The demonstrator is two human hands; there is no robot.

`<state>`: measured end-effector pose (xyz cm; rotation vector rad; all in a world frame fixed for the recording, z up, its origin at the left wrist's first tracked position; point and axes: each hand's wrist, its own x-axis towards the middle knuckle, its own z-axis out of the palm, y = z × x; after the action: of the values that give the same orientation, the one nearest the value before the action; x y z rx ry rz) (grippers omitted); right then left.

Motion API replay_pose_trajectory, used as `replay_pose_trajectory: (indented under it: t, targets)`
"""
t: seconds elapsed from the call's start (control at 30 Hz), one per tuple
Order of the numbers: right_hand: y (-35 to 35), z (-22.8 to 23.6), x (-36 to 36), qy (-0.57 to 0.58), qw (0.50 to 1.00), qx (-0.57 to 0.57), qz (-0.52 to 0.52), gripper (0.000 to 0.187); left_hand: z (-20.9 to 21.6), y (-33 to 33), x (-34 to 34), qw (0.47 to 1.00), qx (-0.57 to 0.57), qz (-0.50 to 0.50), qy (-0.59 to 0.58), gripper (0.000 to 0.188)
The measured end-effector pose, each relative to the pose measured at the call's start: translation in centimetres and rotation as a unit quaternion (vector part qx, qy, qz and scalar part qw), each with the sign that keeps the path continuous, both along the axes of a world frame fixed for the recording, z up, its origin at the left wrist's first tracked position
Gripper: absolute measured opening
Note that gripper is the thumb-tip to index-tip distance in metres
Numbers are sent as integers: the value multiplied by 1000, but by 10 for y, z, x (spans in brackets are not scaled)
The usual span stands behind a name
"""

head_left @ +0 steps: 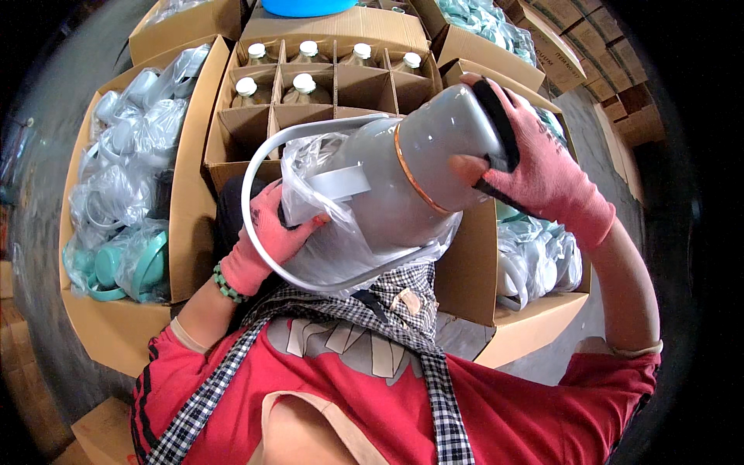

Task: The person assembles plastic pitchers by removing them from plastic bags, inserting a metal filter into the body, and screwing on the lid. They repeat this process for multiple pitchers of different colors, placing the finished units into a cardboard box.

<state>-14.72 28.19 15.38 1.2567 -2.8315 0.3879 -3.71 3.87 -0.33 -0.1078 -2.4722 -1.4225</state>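
A grey thermos jug (374,173) with a thin copper-coloured ring lies tilted in front of my chest, its narrower end up and to the right. A pale grey hoop handle (246,203) swings out from it to the left. Clear plastic bag (329,240) wraps its wide lower part, with a pale strip showing there. My right hand (535,159), in a pink glove with dark palm, is closed around the narrower end. My left hand (273,232), also in a pink glove, is closed on the bagged lower side, inside the hoop; some of its fingers are hidden.
Ahead stands a divided carton (329,141) with several white-capped bottles (304,85). A carton (194,178) on the left holds bagged grey and teal parts. Another carton (535,329) on the right holds similar parts. A blue rounded object (310,6) sits at the far edge.
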Motion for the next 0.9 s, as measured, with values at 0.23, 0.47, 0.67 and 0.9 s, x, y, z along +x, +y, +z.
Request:
replay_pose_trajectory:
  t: [0.23, 0.47, 0.67, 0.9]
  targets:
    - [4, 8, -13, 0, 990, 5, 141, 96, 2, -4, 5, 999, 40, 5, -2, 40]
    - [-11, 16, -5, -196, 959, 102, -176, 67, -1, 9, 10, 998, -59, -8, 0, 50]
    - [41, 42, -17, -469, 842, -31, -266, 55, -10, -3, 8, 999, 44, 24, 7, 48]
    - [77, 44, -29, -219, 927, -161, -257, 44, 2, -3, 2, 1000, 21, 7, 22, 45]
